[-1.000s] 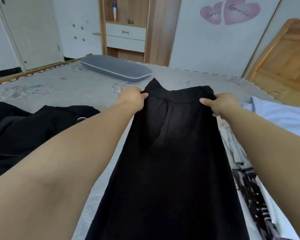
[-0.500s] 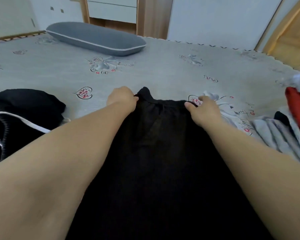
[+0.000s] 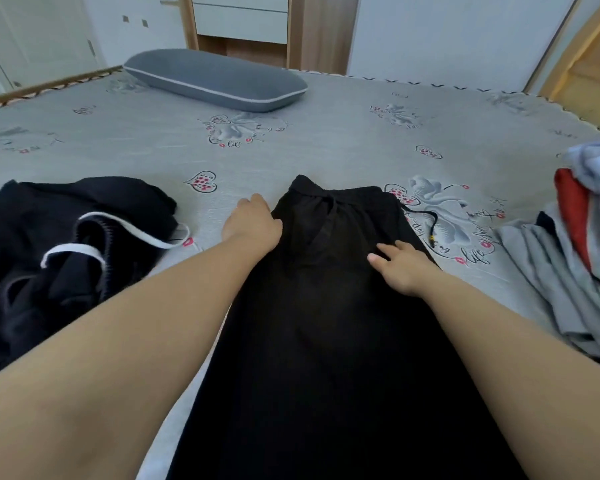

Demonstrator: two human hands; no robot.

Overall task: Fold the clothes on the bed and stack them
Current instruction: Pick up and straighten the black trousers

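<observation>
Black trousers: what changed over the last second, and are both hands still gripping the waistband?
No. The black trousers were held up by the waistband; now they lie flat on the bed. Both hands let go: the left hand rests at the left edge near the waistband, and the right hand moved down onto the fabric, fingers straight. The black garment at left and the grey pillow stayed put.

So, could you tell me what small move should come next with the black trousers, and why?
Probably tuck the loose drawstring in: the black trousers lie flat lengthwise, the left hand at the waistband's edge, the right hand open on top.
</observation>
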